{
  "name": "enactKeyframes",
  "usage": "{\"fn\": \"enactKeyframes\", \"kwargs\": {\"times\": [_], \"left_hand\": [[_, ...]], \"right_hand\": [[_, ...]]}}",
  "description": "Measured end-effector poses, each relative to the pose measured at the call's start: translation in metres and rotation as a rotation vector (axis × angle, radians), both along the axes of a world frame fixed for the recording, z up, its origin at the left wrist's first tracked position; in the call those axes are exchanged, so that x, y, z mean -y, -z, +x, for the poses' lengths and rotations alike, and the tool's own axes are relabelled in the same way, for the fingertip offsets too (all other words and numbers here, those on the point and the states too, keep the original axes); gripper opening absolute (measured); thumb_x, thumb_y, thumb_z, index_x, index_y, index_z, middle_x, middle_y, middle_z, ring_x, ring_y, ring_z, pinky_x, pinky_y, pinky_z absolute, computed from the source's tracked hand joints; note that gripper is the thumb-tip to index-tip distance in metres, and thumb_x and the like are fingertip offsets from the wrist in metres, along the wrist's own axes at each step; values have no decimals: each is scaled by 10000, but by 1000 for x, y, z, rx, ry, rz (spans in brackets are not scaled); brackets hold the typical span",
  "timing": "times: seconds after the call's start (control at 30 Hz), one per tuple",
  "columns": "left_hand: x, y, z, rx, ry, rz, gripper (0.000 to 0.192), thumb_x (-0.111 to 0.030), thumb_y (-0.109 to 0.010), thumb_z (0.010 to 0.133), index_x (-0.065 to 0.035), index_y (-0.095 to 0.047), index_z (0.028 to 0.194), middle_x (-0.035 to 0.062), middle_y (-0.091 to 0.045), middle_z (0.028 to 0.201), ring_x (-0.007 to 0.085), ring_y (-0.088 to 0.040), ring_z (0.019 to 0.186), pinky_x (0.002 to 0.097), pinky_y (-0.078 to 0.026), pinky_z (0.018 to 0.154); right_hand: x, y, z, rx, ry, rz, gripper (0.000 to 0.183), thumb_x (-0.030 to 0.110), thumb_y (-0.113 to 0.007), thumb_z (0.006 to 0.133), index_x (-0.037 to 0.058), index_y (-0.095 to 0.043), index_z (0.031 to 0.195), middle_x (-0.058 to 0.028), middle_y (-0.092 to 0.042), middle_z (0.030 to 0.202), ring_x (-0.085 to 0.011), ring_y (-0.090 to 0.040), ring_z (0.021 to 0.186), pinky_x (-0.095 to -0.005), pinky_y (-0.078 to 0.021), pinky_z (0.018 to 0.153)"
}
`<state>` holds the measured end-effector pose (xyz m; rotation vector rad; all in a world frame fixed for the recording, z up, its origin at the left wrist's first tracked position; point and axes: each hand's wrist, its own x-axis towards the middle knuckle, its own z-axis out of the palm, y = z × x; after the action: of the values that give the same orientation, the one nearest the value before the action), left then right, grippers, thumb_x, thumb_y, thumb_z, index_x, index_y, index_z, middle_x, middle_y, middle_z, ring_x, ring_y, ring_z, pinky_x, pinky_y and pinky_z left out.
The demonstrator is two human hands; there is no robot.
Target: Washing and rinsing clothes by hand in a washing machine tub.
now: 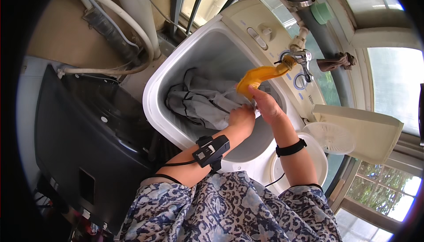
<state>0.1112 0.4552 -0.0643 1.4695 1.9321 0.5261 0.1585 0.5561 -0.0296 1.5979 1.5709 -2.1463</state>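
Note:
A twin-tub washing machine point(152, 102) stands before me with its wash tub uncovered. Inside lies a wet-looking light grey cloth item with dark trim point(205, 101). My left hand point(243, 117) is curled on the right end of that cloth, its fingertips partly hidden. Just right of it, my right hand point(266, 106) pinches the loose end of a yellow flexible hose point(260, 76) between thumb and fingers. The hose is tied onto a metal tap point(301, 56) above the control panel point(271, 36), and its end points down into the tub over the cloth.
A cream lid point(361, 131) stands raised at the right, beside a clear round plastic cover point(329, 137) and the white spin-tub side. Left of the machine is a large black panel point(89, 136). Pipes point(126, 13) run at the upper left; windows line the right.

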Motion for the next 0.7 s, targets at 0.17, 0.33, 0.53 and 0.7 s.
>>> {"fn": "enactKeyframes", "kwargs": {"times": [0.17,0.33,0.53,0.7], "left_hand": [[10,20,10,-231,58,21,210,-78,-528,762,-28,-570,961,114,-567,930,239,-590,790,350,-480,669],[21,-4,14,-385,222,60,184,-110,-557,710,-63,-621,876,68,-557,878,190,-572,789,301,-442,684],[37,-22,8,-411,313,238,162,-109,-561,674,-89,-654,804,38,-531,859,166,-541,826,277,-409,728],[50,-24,7,-334,405,462,122,-117,-546,667,-84,-650,720,32,-509,826,174,-516,828,278,-405,731]], "right_hand": [[2,34,2,110,-252,85,452,390,-498,855,22,-562,1112,-54,-585,961,-137,-516,819,-262,-407,700],[-8,45,7,192,-420,214,466,386,-515,854,12,-541,1132,-67,-586,990,-133,-528,869,-275,-425,749],[-4,31,6,-44,-538,142,444,342,-533,852,54,-509,1189,-49,-569,1045,-146,-527,894,-289,-428,776],[2,46,1,225,-732,17,420,304,-554,833,74,-514,1183,-57,-582,942,-158,-529,843,-293,-414,772]]}}
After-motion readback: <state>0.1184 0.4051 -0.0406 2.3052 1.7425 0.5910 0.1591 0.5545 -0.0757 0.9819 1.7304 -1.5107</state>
